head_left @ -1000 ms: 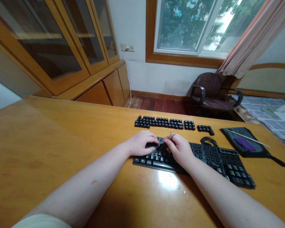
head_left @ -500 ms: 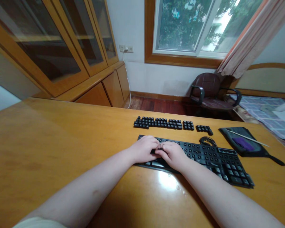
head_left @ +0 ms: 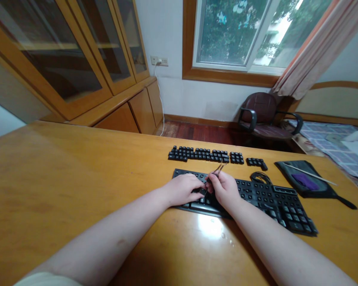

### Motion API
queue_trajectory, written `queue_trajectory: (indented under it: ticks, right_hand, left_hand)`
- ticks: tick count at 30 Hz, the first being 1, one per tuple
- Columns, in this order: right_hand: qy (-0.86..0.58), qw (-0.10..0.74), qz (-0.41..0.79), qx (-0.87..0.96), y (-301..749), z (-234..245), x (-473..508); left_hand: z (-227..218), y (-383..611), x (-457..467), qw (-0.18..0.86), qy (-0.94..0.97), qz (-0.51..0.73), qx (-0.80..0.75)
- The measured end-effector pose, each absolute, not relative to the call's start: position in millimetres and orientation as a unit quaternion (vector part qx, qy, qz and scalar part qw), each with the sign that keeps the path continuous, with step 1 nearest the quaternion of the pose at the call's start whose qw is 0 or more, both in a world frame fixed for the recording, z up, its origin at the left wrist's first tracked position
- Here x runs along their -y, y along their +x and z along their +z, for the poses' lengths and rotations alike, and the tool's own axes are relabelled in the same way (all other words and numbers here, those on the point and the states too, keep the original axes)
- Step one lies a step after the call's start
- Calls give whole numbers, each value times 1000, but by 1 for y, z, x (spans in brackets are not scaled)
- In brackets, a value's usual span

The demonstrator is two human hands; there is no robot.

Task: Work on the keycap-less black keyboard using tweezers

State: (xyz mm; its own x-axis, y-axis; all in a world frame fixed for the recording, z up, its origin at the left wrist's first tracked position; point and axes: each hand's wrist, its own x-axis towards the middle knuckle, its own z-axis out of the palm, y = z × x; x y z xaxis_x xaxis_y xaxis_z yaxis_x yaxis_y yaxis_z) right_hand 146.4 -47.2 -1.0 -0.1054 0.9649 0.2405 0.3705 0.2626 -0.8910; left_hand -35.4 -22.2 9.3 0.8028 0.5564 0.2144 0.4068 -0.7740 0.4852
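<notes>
A black keyboard (head_left: 256, 198) lies on the wooden desk, many of its upper keys without caps and several caps still on its lower rows and number pad. My right hand (head_left: 226, 190) is closed around a keycap puller (head_left: 219, 169); its two thin prongs stick up above the fingers and fine wires show below. At the left part of the keyboard, my left hand (head_left: 183, 188) pinches a dark keycap (head_left: 203, 191) between thumb and fingers, close to the puller's lower end. The fingertips partly hide that keycap.
Removed keycaps (head_left: 197, 154) lie in rows behind the keyboard, with a smaller group (head_left: 256, 162) to their right. A coiled cable (head_left: 261, 177) rests at the keyboard's back edge. On the right, a dark pouch (head_left: 298, 167) carries a purple cloth (head_left: 306, 180) and a thin stick (head_left: 313, 173).
My right hand has turned and moved slightly right, up from the keys, bringing the puller's prongs into view. The hands have parted a little, and a keycap now shows at my left fingertips.
</notes>
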Motion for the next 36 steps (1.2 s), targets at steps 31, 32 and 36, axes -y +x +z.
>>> queue_trajectory:
  ticks: [31,32,36]
  right_hand:
    - [-447,518,571,454,142,0,40]
    - [-440,508,592,446,143,0,38]
    - [-431,489,622,434,143,0,35]
  left_hand:
    - [7,-39,17,392,816,256,-340]
    - [7,-39,17,387,820,258,-332]
    - [8,-40,17,365,839,258,-312]
